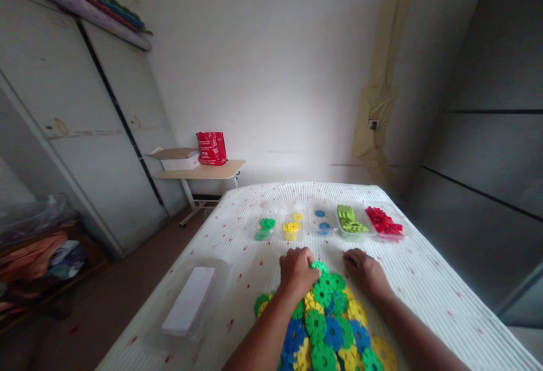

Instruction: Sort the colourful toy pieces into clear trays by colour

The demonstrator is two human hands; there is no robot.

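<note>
A pile of flower-shaped plastic interlocking discs [334,332] in green, blue and yellow lies at the front of the table. My left hand [297,272] is closed at the pile's far edge, its thumb and fingers against a green interlocking disc [320,267]. To the right of the pile, my right hand [365,270] rests low over the cloth with curled fingers; whatever they hold, if anything, is hidden. Beyond both hands stand clear tubs holding a few green discs [267,224], yellow discs [291,227] and blue discs [324,225].
Further right are tubs of light green pieces [350,219] and red pieces [384,221]. A clear tray with a white block [189,301] sits at the left on the patterned tablecloth [244,263]. A side table [231,168] by the wall bears a box [180,160] and a red bag [212,149].
</note>
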